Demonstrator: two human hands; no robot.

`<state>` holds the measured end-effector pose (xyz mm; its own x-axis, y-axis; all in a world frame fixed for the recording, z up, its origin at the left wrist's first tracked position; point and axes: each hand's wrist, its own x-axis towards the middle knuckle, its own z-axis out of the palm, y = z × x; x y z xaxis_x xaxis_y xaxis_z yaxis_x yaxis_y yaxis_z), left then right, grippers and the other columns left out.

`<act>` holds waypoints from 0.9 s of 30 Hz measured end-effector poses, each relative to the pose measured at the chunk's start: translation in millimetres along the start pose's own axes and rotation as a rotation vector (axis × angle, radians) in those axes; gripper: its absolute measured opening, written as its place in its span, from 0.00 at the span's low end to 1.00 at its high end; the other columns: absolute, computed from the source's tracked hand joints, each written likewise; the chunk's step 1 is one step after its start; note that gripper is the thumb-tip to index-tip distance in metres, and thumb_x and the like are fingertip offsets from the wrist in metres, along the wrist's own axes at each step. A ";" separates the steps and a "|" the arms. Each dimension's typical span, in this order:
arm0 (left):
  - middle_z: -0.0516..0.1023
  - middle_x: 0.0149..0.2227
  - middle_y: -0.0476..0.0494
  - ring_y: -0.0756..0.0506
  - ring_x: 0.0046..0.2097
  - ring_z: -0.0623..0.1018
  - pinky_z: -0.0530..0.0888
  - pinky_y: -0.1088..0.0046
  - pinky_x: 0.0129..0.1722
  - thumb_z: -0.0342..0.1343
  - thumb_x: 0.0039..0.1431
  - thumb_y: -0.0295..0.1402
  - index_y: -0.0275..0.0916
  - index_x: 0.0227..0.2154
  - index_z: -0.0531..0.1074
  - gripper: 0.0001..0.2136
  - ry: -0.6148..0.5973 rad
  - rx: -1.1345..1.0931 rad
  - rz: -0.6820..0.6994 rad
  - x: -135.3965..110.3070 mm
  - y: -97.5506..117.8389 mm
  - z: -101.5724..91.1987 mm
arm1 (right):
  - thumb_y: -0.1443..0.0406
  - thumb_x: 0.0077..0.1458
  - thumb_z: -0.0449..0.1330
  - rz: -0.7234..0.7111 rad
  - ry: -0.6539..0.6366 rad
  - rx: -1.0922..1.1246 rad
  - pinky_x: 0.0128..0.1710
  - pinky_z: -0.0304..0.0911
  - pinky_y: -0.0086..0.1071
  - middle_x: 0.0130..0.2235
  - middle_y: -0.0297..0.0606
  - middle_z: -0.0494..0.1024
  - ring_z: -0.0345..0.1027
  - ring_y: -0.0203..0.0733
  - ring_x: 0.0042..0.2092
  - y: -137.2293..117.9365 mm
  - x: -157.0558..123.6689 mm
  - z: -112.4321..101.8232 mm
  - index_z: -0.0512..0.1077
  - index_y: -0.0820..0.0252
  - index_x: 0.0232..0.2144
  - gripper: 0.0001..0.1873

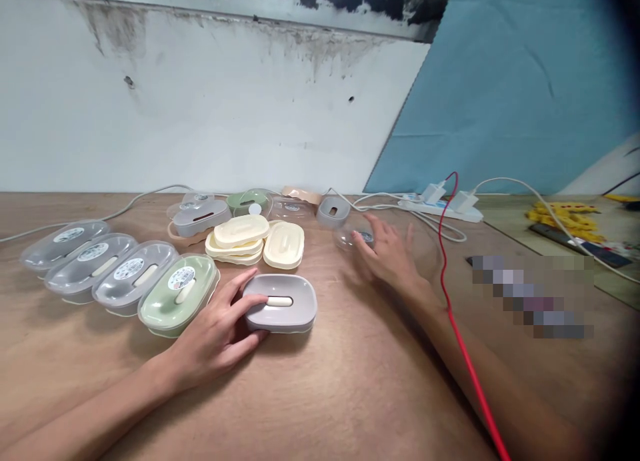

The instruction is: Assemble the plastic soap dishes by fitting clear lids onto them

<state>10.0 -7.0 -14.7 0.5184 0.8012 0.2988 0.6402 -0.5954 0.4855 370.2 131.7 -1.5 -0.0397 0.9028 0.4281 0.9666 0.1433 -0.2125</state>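
My left hand rests against the left side of a grey oval soap box on the wooden table, thumb and fingers touching its edge. My right hand reaches forward with fingers spread over a clear plastic lid lying on the table. Whether it grips the lid is unclear. A small grey piece stands just behind that lid.
A row of lidded boxes, three grey and one green, lies at left. Cream trays and more boxes are stacked in the middle. A white power strip, a red cable and yellow parts are at right.
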 end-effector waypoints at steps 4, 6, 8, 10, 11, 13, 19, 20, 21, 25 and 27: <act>0.51 0.74 0.35 0.30 0.72 0.62 0.70 0.45 0.67 0.57 0.69 0.33 0.47 0.61 0.66 0.19 0.001 -0.002 -0.004 -0.3 0.3 -0.2 | 0.44 0.70 0.46 0.062 -0.117 -0.034 0.69 0.33 0.73 0.57 0.58 0.79 0.69 0.68 0.63 3.6 1.7 -0.7 0.63 0.65 0.67 0.38; 0.50 0.74 0.35 0.30 0.72 0.62 0.69 0.45 0.67 0.58 0.69 0.33 0.47 0.61 0.66 0.19 -0.001 -0.002 -0.003 -0.3 0.2 -0.6 | 0.43 0.70 0.46 0.052 -0.003 -0.032 0.71 0.33 0.66 0.43 0.50 0.85 0.77 0.63 0.54 3.5 2.9 -2.8 0.66 0.64 0.65 0.37; 0.50 0.74 0.36 0.30 0.72 0.61 0.69 0.45 0.67 0.58 0.69 0.33 0.46 0.60 0.67 0.19 -0.004 -0.007 -0.008 -0.2 0.3 -1.0 | 0.42 0.68 0.48 0.003 0.122 -0.014 0.72 0.35 0.62 0.40 0.47 0.85 0.79 0.60 0.50 2.8 3.0 -3.9 0.69 0.62 0.62 0.36; 0.50 0.74 0.36 0.31 0.73 0.60 0.68 0.46 0.68 0.58 0.69 0.33 0.46 0.60 0.67 0.18 -0.010 -0.015 -0.016 0.0 0.8 -1.4 | 0.41 0.66 0.51 -0.112 0.110 0.023 0.71 0.37 0.62 0.48 0.49 0.84 0.77 0.60 0.53 2.1 1.3 -2.5 0.71 0.60 0.60 0.36; 0.50 0.74 0.36 0.31 0.73 0.60 0.68 0.46 0.68 0.57 0.69 0.34 0.46 0.59 0.67 0.18 -0.012 -0.020 -0.019 0.0 1.2 -1.6 | 0.40 0.65 0.53 -0.186 0.052 0.047 0.71 0.38 0.63 0.52 0.50 0.83 0.76 0.61 0.56 1.5 -0.3 -1.1 0.71 0.59 0.60 0.36; 0.50 0.74 0.36 0.32 0.72 0.61 0.68 0.47 0.68 0.57 0.69 0.34 0.46 0.59 0.67 0.18 -0.014 -0.024 -0.023 0.3 1.7 -2.1 | 0.40 0.62 0.57 -0.307 -0.072 0.082 0.70 0.40 0.64 0.56 0.48 0.81 0.75 0.61 0.57 -1.2 -4.0 1.1 0.71 0.57 0.60 0.36; 0.61 0.69 0.37 0.30 0.73 0.57 0.62 0.40 0.70 0.60 0.67 0.36 0.47 0.59 0.68 0.19 -0.010 0.016 -0.006 2.6 0.8 -3.0 | 0.37 0.49 0.68 -0.432 -0.140 0.090 0.58 0.56 0.53 0.51 0.48 0.83 0.77 0.60 0.52 -25.1 -13.4 -10.3 0.73 0.56 0.58 0.42; 0.62 0.68 0.37 0.30 0.73 0.57 0.62 0.39 0.70 0.60 0.67 0.36 0.47 0.58 0.68 0.18 -0.006 0.018 -0.010 2.8 0.4 -2.9 | 0.38 0.49 0.68 -0.432 -0.173 0.087 0.55 0.58 0.50 0.49 0.47 0.84 0.77 0.59 0.50 -29.7 -14.8 -13.7 0.73 0.56 0.59 0.43; 0.63 0.68 0.37 0.30 0.72 0.59 0.62 0.39 0.69 0.59 0.67 0.37 0.47 0.58 0.68 0.18 -0.004 0.018 -0.017 2.7 -0.1 -2.5 | 0.38 0.49 0.68 -0.427 -0.207 0.084 0.52 0.58 0.49 0.46 0.45 0.85 0.78 0.58 0.48 -33.9 -16.3 -16.8 0.72 0.56 0.60 0.44; 0.65 0.66 0.34 0.29 0.71 0.61 0.67 0.41 0.67 0.60 0.67 0.39 0.46 0.62 0.64 0.22 0.020 0.012 -0.053 1.1 -3.1 0.9 | 0.40 0.50 0.68 -0.442 -0.246 0.067 0.50 0.58 0.47 0.40 0.42 0.85 0.79 0.57 0.44 -46.3 -23.1 -24.8 0.67 0.57 0.64 0.46; 0.65 0.67 0.34 0.29 0.71 0.61 0.66 0.41 0.67 0.60 0.67 0.40 0.45 0.64 0.62 0.25 0.045 0.011 -0.061 0.3 -5.0 3.2 | 0.42 0.50 0.68 -0.467 -0.244 0.059 0.50 0.58 0.48 0.43 0.43 0.85 0.78 0.58 0.46 -50.4 -26.6 -26.9 0.65 0.57 0.66 0.48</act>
<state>8.8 -4.0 -19.7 0.4522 0.8379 0.3058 0.6762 -0.5456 0.4950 329.3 89.5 21.4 -0.5273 0.8044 0.2739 0.8161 0.5691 -0.1004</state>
